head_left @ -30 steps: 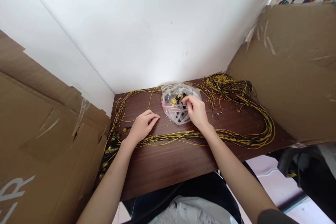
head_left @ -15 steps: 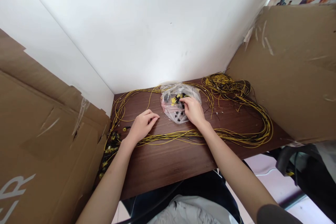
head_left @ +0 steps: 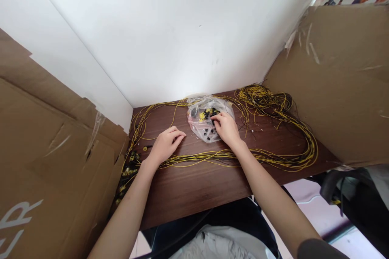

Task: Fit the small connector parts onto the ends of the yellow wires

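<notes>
A crumpled clear plastic bag (head_left: 201, 128) of small black and yellow parts (head_left: 206, 114) is seen at the back of the dark brown wooden table (head_left: 194, 182), close to the white wall (head_left: 170, 36). The right hand (head_left: 227, 130) is laid against the bag with its fingertips bent in among the parts; whether a part is pinched cannot be told. The left hand (head_left: 165, 145) is rested on the table, loosely curled, with nothing gripped, just beside a long bundle of thin yellow wires (head_left: 273, 160). Brown cardboard sheets (head_left: 45, 149) are stood at both sides
</notes>
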The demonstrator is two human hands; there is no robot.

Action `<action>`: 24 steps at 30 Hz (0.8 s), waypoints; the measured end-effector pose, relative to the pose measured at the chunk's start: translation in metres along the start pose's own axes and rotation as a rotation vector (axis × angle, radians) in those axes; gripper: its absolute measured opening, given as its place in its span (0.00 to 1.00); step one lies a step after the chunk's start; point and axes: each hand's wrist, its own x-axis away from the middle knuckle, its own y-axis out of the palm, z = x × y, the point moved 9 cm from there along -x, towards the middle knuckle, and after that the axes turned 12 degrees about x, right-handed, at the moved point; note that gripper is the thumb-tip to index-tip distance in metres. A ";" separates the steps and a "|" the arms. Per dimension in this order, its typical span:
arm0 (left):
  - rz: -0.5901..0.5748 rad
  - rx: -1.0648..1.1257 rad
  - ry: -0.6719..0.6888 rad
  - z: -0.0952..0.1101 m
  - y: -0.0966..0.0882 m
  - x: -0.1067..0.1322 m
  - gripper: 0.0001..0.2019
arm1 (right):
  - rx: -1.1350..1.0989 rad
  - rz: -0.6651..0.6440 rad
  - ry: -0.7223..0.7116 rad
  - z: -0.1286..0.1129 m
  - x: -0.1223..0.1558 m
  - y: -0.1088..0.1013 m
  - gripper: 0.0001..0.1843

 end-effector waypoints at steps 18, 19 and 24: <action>0.013 -0.025 0.031 0.005 0.000 0.000 0.14 | -0.218 0.157 0.092 0.006 0.001 -0.026 0.10; 0.030 -0.039 0.040 0.008 -0.002 0.000 0.14 | -0.288 0.172 0.095 0.003 0.002 -0.030 0.10; 0.162 0.007 0.075 0.027 -0.008 0.000 0.11 | -0.574 0.123 0.037 -0.023 0.005 -0.031 0.07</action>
